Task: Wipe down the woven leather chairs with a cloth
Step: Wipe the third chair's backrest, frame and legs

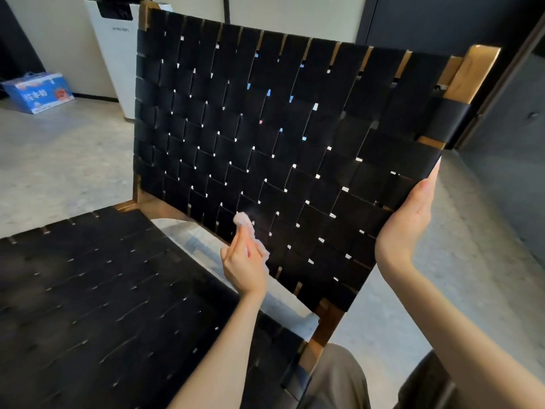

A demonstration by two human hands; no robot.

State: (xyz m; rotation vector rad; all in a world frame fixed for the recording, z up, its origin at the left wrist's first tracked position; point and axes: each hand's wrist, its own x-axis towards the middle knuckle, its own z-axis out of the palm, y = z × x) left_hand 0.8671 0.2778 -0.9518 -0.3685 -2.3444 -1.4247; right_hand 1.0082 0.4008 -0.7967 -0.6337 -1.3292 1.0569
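Note:
A chair with a wooden frame and black woven leather straps fills the view. Its backrest (280,137) stands in front of me and its seat (97,305) spreads to the lower left. My left hand (243,265) grips a small pale pink cloth (247,228) and presses it against the lower part of the backrest. My right hand (410,216) holds the backrest's right edge, palm against the straps, fingers reaching round behind the frame.
A white appliance (115,54) stands behind the chair at the upper left. A blue cardboard box (38,91) lies on the grey floor beside it. A dark wall panel (507,113) runs along the right side. My knee (339,379) is below the chair's corner.

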